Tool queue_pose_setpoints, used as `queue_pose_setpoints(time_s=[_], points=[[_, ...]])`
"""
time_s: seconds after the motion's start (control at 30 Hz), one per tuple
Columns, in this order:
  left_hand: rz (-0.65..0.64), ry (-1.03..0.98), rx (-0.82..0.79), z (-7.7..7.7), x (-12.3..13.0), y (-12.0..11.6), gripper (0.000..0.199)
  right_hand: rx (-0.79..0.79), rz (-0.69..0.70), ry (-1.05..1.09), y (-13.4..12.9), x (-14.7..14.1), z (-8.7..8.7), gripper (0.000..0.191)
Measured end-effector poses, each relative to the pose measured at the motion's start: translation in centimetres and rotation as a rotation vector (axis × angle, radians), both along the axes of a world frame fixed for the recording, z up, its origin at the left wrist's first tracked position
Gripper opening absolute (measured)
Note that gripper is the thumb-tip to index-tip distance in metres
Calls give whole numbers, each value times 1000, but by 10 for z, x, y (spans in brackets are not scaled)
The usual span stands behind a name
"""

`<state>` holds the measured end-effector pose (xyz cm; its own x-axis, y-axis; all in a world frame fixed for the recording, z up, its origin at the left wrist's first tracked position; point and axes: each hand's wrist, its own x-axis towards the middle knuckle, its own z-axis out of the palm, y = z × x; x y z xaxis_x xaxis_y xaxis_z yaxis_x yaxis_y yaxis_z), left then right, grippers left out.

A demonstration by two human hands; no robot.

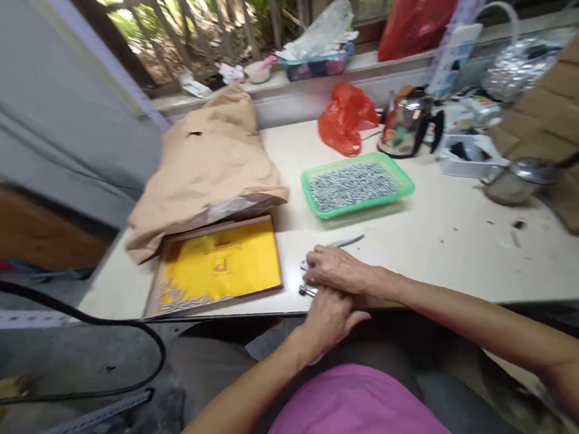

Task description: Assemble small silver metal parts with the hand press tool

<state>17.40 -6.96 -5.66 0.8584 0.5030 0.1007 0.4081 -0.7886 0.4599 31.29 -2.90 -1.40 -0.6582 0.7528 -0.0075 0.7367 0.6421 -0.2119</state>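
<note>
At the table's front edge, my left hand [328, 321] lies below and against my right hand, with its thumb sticking out to the right. A small dark-tipped metal piece [305, 290] shows beside its fingers. My right hand [336, 269] is bent over the left one, its fingertips near a small grey piece [304, 265]; what its fingers hold is hidden. A grey slender tool [349, 241] lies just behind the right hand. Further back stands a green basket [402, 185] full of small metal parts. To the left, a shallow tray [279, 264] with a yellow bottom holds several metal pieces.
A brown paper bag [210, 163] lies behind the tray. At the back right are a red plastic bag [344, 119], a metal kettle [405, 127], a white box [470, 162] and a lidded glass pot [517, 182]. A black cable [76, 314] loops at the left.
</note>
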Motion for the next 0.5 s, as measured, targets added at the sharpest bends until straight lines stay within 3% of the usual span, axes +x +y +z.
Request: queue_pose_setpoints(time_s=[0.17, 0.27, 0.33, 0.4, 0.5], points=[[-34, -7, -6, -6, -6, -5, 57, -36, 88, -43, 8, -32, -16, 21], [-67, -36, 32, -3, -5, -6, 61, -69, 102, 24, 12, -40, -14, 19], [-87, -43, 73, 2, -6, -7, 57, -26, 8, 218, 13, -39, -2, 19], [-66, -56, 127, 9, -14, -4, 50, 127, -129, 478, 18, -27, 18, 17], [141, -65, 195, 27, -55, 12, 30, 453, -386, 628, 34, 11, 51, 13]])
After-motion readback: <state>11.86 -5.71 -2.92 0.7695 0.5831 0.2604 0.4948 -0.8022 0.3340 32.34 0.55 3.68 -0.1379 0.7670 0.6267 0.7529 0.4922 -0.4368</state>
